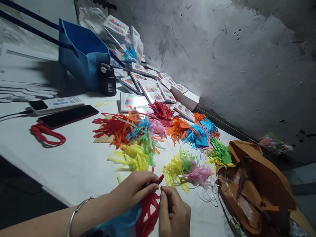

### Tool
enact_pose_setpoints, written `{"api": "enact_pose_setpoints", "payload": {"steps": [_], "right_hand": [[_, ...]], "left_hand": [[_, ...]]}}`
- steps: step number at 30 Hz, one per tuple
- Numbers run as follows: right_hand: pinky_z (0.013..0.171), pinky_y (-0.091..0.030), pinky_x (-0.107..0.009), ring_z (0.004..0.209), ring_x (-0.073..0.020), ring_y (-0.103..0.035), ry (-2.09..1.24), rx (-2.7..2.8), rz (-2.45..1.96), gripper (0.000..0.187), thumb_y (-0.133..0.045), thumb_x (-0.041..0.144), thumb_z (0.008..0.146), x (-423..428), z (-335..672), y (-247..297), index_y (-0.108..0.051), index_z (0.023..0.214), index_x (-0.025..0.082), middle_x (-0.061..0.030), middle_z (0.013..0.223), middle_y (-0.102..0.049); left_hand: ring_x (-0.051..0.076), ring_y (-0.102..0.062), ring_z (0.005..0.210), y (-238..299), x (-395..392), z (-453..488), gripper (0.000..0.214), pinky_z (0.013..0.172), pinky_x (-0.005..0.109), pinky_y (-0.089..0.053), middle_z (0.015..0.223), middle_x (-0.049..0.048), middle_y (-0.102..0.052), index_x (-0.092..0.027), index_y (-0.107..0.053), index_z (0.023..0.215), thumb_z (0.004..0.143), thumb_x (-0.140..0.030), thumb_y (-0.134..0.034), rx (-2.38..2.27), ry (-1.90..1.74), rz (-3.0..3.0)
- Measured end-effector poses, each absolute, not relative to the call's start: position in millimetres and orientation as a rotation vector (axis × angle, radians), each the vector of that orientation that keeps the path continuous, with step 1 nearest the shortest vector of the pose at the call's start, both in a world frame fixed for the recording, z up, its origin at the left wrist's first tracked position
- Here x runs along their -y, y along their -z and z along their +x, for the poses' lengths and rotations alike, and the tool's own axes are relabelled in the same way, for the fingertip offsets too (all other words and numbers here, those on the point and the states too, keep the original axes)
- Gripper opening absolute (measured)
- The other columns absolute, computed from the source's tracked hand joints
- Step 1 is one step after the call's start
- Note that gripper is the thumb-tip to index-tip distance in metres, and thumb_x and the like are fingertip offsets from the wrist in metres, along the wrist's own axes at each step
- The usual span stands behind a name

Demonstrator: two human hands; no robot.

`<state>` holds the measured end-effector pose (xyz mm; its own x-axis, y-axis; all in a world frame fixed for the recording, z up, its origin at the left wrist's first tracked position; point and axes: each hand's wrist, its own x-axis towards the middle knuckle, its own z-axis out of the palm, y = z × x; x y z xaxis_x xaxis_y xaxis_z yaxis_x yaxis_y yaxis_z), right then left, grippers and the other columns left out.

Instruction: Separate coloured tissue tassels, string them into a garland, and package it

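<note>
Near the table's front edge, my left hand [142, 186] pinches the twisted top of a red paper tassel [147, 214], whose cut strips hang below. Close beside it, my right hand [174, 210] has thumb and finger pressed together at a thin strand by the tassel's top; what exactly they grip is too small to make out. Beyond my hands lie yellow tassels [134, 158], a pink tassel [199, 174], a dark red tassel [161, 113], orange tassels [179, 128] and blue tassels [197, 135]. White string [209, 192] lies loosely coiled to the right.
A brown bag [261, 184] stands open at the right. Several printed boxes [150, 90] are heaped at the back by the wall. A blue bag [81, 56], a black bottle [108, 79], a phone [69, 117] and a red cord [48, 135] are on the left of the white table [81, 168].
</note>
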<state>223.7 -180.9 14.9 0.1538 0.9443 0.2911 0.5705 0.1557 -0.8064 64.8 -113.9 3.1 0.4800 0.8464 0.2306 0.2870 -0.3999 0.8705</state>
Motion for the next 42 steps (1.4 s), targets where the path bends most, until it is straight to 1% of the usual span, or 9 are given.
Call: {"api": "enact_pose_setpoints", "payload": {"steps": [4, 7, 13, 17, 23, 29, 33, 37, 42], "right_hand": [[0.043, -0.028, -0.024, 0.048, -0.0111, -0.052, -0.565, 1.51, -1.567, 0.032, -0.045, 0.042, 0.097, 180, 224, -16, -0.068, 0.087, 0.023, 0.0016, 0.062, -0.061], [0.043, -0.028, -0.024, 0.05, -0.0118, -0.052, -0.63, 1.522, -1.549, 0.035, -0.043, 0.045, 0.098, 179, 224, -16, -0.068, 0.085, 0.024, 0.0012, 0.062, -0.06], [0.05, -0.037, -0.022, 0.052, -0.0134, -0.056, -0.72, 1.407, -1.594, 0.034, -0.047, 0.05, 0.096, 176, 225, -13, -0.067, 0.091, 0.023, 0.0019, 0.061, -0.06], [0.045, -0.031, -0.022, 0.046, -0.0123, -0.049, -0.901, 1.353, -1.552, 0.036, -0.05, 0.054, 0.094, 175, 224, -16, -0.065, 0.094, 0.021, 0.0047, 0.052, -0.056], [0.047, -0.034, -0.022, 0.047, -0.0125, -0.053, -0.933, 1.285, -1.548, 0.034, -0.053, 0.054, 0.092, 174, 221, -23, -0.059, 0.093, 0.021, 0.003, 0.054, -0.062], [0.045, -0.035, -0.022, 0.045, -0.0127, -0.052, -0.92, 1.16, -1.454, 0.036, -0.056, 0.055, 0.09, 172, 217, -16, -0.053, 0.102, 0.021, 0.0037, 0.055, -0.064], [0.041, -0.033, -0.021, 0.043, -0.0126, -0.05, -0.934, 1.17, -1.435, 0.04, -0.056, 0.055, 0.091, 170, 218, -11, -0.057, 0.111, 0.02, 0.0053, 0.055, -0.06], [0.054, -0.043, -0.023, 0.06, -0.0146, -0.059, -0.834, 1.328, -1.432, 0.032, -0.051, 0.05, 0.095, 167, 224, -12, -0.065, 0.092, 0.021, 0.0011, 0.067, -0.063], [0.065, -0.046, -0.023, 0.074, -0.0142, -0.058, -0.673, 1.519, -1.412, 0.025, -0.049, 0.036, 0.098, 159, 227, -5, -0.06, 0.08, 0.022, -0.0004, 0.081, -0.058]], "left_hand": [[0.017, -0.065, 0.071, -1, 113, 63, 0.028, 0.065, 0.024, -0.044, 0.08, 0.0043, -0.073, -0.018, -0.071, 0.095, 0.098, -0.034, -0.048, -0.905, -0.92, 2.007], [0.017, -0.064, 0.069, 0, 113, 63, 0.028, 0.063, 0.023, -0.043, 0.08, 0.0048, -0.072, -0.017, -0.069, 0.093, 0.099, -0.032, -0.047, -0.888, -0.898, 2.076], [0.017, -0.066, 0.072, 0, 113, 63, 0.026, 0.064, 0.023, -0.043, 0.082, 0.0043, -0.073, -0.019, -0.069, 0.099, 0.101, -0.033, -0.047, -0.866, -0.921, 2.107], [0.017, -0.066, 0.07, 0, 113, 63, 0.028, 0.063, 0.024, -0.044, 0.08, 0.0045, -0.073, -0.018, -0.07, 0.095, 0.1, -0.034, -0.047, -0.878, -0.902, 2.079], [0.016, -0.064, 0.067, -1, 113, 64, 0.027, 0.061, 0.023, -0.043, 0.077, 0.0033, -0.073, -0.019, -0.07, 0.093, 0.1, -0.034, -0.049, -0.867, -0.919, 2.038], [0.016, -0.064, 0.068, -2, 114, 65, 0.029, 0.061, 0.023, -0.044, 0.078, 0.0048, -0.073, -0.018, -0.068, 0.09, 0.102, -0.032, -0.046, -0.763, -0.909, 2.104], [0.017, -0.065, 0.069, 0, 112, 65, 0.029, 0.06, 0.024, -0.044, 0.08, 0.0063, -0.072, -0.017, -0.069, 0.1, 0.104, -0.029, -0.043, -0.727, -0.989, 2.238], [0.016, -0.062, 0.065, 1, 113, 65, 0.032, 0.056, 0.025, -0.04, 0.077, 0.0062, -0.069, -0.016, -0.069, 0.095, 0.105, -0.025, -0.04, -0.807, -1.022, 2.445], [0.017, -0.063, 0.065, 3, 115, 69, 0.032, 0.056, 0.026, -0.04, 0.076, 0.0059, -0.07, -0.017, -0.069, 0.092, 0.104, -0.022, -0.04, -0.836, -0.96, 2.527]]}}
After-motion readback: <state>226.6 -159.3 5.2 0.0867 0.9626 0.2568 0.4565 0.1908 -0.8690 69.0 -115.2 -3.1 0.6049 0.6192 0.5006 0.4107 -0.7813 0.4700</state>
